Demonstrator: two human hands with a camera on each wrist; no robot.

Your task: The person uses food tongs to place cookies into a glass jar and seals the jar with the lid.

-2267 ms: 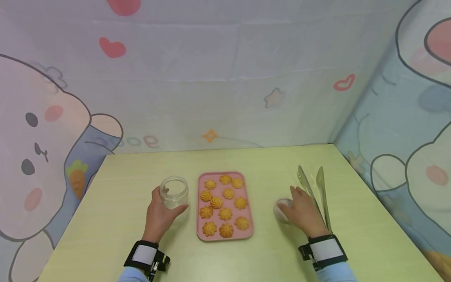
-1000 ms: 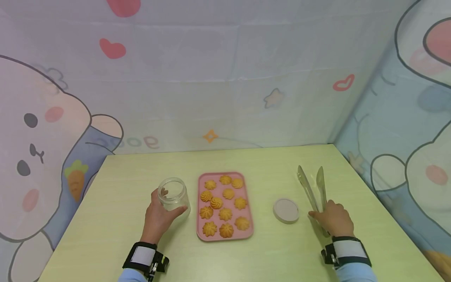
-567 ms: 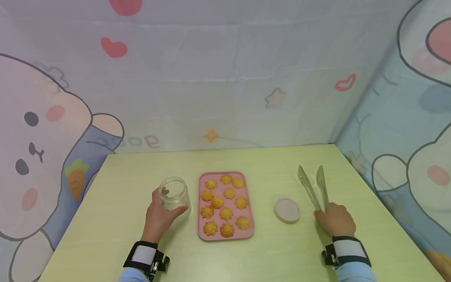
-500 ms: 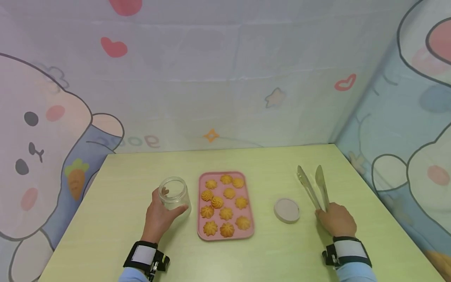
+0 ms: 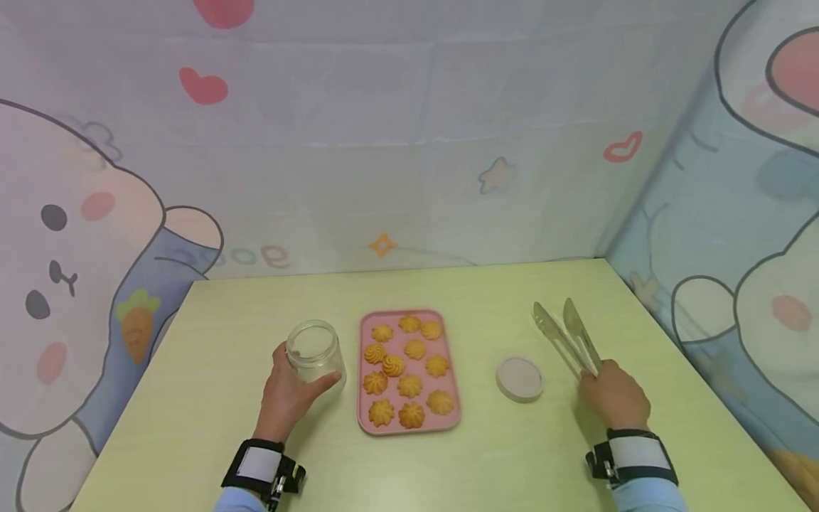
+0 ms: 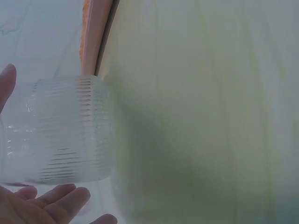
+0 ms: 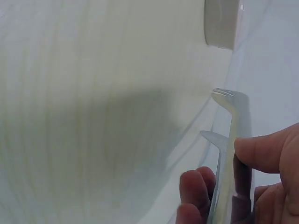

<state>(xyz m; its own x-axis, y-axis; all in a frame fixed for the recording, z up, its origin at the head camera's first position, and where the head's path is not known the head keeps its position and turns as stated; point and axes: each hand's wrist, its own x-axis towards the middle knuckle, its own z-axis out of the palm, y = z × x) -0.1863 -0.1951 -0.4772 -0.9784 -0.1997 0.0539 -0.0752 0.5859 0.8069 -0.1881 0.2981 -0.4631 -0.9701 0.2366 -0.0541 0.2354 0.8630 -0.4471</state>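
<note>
My left hand (image 5: 286, 398) grips a clear glass jar (image 5: 315, 359) left of the tray, thumb on its right side and fingers round its left. The jar's mouth is uncovered, and the left wrist view shows its ribbed wall (image 6: 65, 130). On the right, my right hand (image 5: 616, 397) holds metal tongs (image 5: 554, 331) near their joined end, which the hand hides. Their two arms spread apart, tips pointing away from me. In the right wrist view the thumb (image 7: 264, 151) presses one side of the tongs (image 7: 227, 163), with fingers on the other side.
Between the hands lies a pink tray (image 5: 409, 432) with several golden piped cookies (image 5: 409, 385). A round whitish lid (image 5: 520, 378) rests on the pale wooden table (image 5: 473, 469), between tray and tongs. A printed cloth (image 5: 409, 178) hangs behind the table.
The right hand has let go of the lid, moved right and taken hold of the tongs, whose tips have just shifted slightly left. The left hand stays on the jar.
</note>
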